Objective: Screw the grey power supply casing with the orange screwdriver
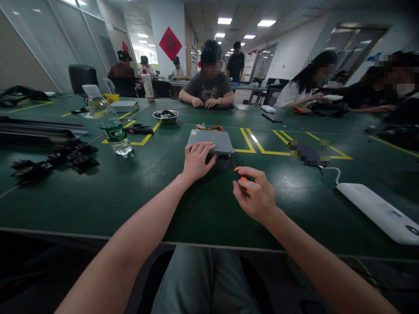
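A grey metal computer power supply point(221, 140) lies on the green table, its socket side facing me and its coloured cables at the far side. My left hand point(197, 160) grips its near left part, fingers over the top and thumb at the front face. In the fingers of my right hand point(257, 194) is a screwdriver point(244, 179) with an orange and black handle. Its thin shaft slants up and left to the front right corner of the power supply. Whether the tip sits in a screw is too small to tell.
Left stand a water bottle point(109, 124) and, farther back, a metal bowl point(165, 116) of small parts. Black parts point(55, 161) lie at far left. A white power bank point(376, 211) is cabled to a blurred device point(309, 152) on the right. A person point(209, 83) sits opposite.
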`<action>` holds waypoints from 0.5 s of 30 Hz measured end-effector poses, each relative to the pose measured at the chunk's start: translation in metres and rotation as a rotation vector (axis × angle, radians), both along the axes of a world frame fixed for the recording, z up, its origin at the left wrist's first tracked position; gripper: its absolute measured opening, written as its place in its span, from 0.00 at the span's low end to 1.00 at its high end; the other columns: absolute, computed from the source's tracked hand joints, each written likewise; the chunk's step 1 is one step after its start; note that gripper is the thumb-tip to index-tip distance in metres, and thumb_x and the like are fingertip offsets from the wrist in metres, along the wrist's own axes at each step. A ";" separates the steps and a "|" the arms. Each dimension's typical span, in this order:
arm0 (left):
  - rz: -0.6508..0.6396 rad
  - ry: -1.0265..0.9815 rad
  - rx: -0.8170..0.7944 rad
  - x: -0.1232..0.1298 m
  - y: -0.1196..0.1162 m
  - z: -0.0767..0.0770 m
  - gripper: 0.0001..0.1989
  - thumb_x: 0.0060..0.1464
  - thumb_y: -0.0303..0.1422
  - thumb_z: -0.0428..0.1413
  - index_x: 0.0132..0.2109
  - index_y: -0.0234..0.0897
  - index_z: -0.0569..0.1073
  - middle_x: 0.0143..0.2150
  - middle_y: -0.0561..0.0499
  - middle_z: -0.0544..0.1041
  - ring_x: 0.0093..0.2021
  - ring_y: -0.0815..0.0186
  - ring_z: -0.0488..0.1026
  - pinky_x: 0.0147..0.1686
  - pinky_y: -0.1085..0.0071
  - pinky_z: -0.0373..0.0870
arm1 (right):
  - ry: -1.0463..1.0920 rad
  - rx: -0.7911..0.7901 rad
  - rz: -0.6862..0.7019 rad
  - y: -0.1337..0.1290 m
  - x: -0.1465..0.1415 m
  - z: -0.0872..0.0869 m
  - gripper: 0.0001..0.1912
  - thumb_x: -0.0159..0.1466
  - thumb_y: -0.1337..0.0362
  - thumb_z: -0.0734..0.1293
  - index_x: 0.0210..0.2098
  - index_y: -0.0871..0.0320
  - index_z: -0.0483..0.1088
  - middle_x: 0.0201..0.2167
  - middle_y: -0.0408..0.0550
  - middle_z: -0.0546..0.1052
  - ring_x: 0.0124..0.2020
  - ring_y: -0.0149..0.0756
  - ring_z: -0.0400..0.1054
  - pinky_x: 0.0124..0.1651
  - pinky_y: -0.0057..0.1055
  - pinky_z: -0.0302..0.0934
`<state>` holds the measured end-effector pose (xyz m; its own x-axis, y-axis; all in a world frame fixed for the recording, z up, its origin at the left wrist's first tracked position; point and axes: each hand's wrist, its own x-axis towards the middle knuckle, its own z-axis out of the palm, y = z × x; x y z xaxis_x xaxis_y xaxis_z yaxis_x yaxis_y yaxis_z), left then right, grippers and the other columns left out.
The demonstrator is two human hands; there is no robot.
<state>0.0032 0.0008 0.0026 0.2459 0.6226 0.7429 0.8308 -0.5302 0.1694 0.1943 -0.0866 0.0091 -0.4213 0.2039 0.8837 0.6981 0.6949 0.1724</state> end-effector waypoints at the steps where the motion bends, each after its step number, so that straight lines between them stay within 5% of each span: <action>1: -0.001 0.001 0.005 0.000 0.000 0.000 0.14 0.57 0.35 0.52 0.50 0.44 0.68 0.54 0.52 0.72 0.54 0.60 0.65 0.53 0.59 0.53 | -0.010 0.016 -0.016 0.000 -0.001 0.001 0.11 0.57 0.71 0.66 0.37 0.55 0.61 0.40 0.50 0.71 0.42 0.36 0.68 0.39 0.33 0.69; 9: 0.006 0.011 0.011 0.000 0.000 0.000 0.14 0.57 0.35 0.52 0.50 0.44 0.68 0.54 0.52 0.72 0.54 0.60 0.65 0.52 0.59 0.53 | -0.007 -0.031 0.059 0.002 0.000 -0.004 0.16 0.56 0.75 0.65 0.41 0.57 0.58 0.44 0.54 0.70 0.46 0.36 0.68 0.39 0.31 0.69; 15: -0.008 0.006 0.022 0.000 0.000 0.000 0.14 0.57 0.35 0.52 0.51 0.44 0.68 0.54 0.52 0.73 0.54 0.60 0.65 0.52 0.60 0.53 | 0.003 0.061 -0.096 -0.001 0.000 0.002 0.13 0.57 0.69 0.68 0.38 0.55 0.60 0.38 0.50 0.70 0.39 0.36 0.67 0.37 0.33 0.68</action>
<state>0.0028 0.0006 0.0030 0.2557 0.6039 0.7549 0.8273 -0.5408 0.1524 0.1946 -0.0880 0.0116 -0.3994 0.1887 0.8971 0.7614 0.6134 0.2099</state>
